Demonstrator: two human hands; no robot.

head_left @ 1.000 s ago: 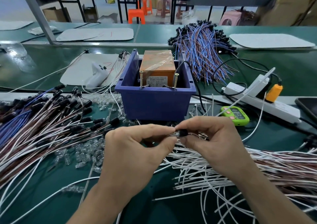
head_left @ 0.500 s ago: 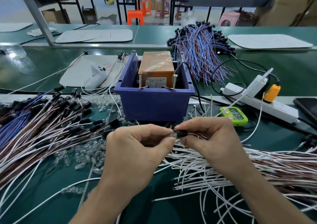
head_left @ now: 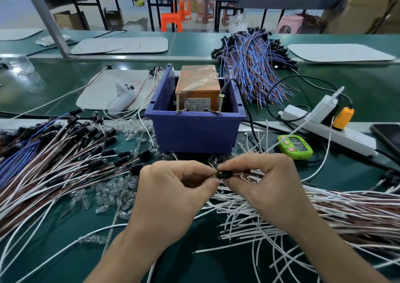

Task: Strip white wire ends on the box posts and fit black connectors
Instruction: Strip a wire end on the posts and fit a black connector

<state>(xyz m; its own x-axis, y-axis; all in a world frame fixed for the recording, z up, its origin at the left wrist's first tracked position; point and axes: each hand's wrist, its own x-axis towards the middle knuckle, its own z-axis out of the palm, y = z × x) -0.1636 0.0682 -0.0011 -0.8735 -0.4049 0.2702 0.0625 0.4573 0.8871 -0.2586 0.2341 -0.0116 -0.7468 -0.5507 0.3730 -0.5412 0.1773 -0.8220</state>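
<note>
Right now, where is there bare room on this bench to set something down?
Bare green mat behind the power strip, and left of the white pad. Crowded in front of the blue bin: wire heaps, clear caps.

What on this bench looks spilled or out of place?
Small clear plastic pieces lie strewn loose over the mat, left of the blue bin and among the wires, like a spill. Nothing looks damaged.

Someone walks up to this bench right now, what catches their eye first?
Front and centre, the left hand and right hand pinch a small black connector between them. Just behind stands a blue bin holding an orange box. At left, black-tipped wires pile up on the green table; white wires lie at right.
</note>
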